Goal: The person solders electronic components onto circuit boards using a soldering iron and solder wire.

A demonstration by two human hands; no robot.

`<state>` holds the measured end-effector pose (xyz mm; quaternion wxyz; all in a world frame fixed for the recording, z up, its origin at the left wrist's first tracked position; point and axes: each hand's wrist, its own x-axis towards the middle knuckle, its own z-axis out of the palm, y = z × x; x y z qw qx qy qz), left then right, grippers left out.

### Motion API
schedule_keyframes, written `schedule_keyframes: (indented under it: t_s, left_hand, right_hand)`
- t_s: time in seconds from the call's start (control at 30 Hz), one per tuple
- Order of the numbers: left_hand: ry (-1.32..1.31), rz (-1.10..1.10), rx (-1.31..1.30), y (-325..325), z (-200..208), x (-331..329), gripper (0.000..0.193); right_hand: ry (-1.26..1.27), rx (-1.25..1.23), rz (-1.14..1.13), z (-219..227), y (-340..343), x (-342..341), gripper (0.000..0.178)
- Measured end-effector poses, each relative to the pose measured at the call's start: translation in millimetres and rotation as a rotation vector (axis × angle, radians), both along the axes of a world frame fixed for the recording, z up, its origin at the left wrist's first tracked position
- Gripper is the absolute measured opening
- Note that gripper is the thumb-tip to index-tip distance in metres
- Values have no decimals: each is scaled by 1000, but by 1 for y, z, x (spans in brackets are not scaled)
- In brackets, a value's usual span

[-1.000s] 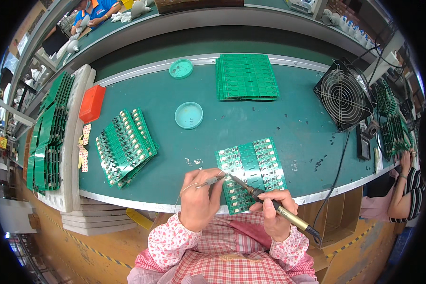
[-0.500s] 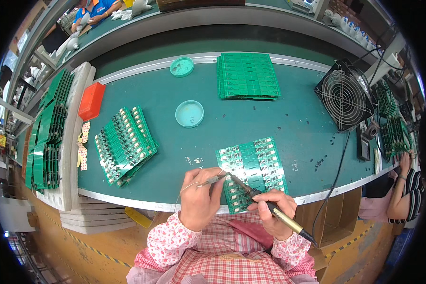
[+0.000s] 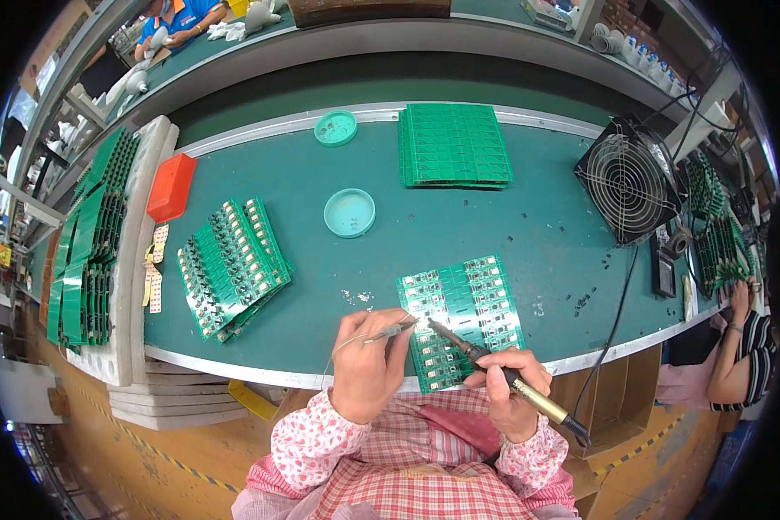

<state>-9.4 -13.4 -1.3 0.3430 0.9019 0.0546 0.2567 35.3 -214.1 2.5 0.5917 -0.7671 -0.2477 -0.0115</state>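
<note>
In my right hand is a soldering iron with a black grip and a brass-coloured barrel, its tip slanting up and left over a green circuit board. My left hand pinches a slim grey holder with a thin wire, seemingly solder, looping out behind it. The holder's tip is just left of the iron's tip, with a small gap between them, above the board's left rows of components. The board lies flat at the bench's near edge. Whether either tip touches it is too small to tell.
Stacked populated boards lie left, more boards in a white foam tray. Bare-backed boards are stacked far. Two turquoise dishes, a red box, a black fan, the iron's cord and scattered black parts surround me.
My right hand has shifted slightly right, drawing the iron's tip a little away from the holder's tip. My left hand stays almost where it was. The whole view has moved slightly.
</note>
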Motion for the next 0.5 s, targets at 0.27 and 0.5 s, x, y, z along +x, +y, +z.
schedule_keyframes:
  t_s: [0.27,0.5]
  left_hand:
    - [-7,0,-13,7,-2,4,17]
    - [-105,33,-41,7,3,-9,26]
  right_hand:
    - [9,39,-72,-4,5,-1,8]
    - [-344,-102,-21,25,16,10,10]
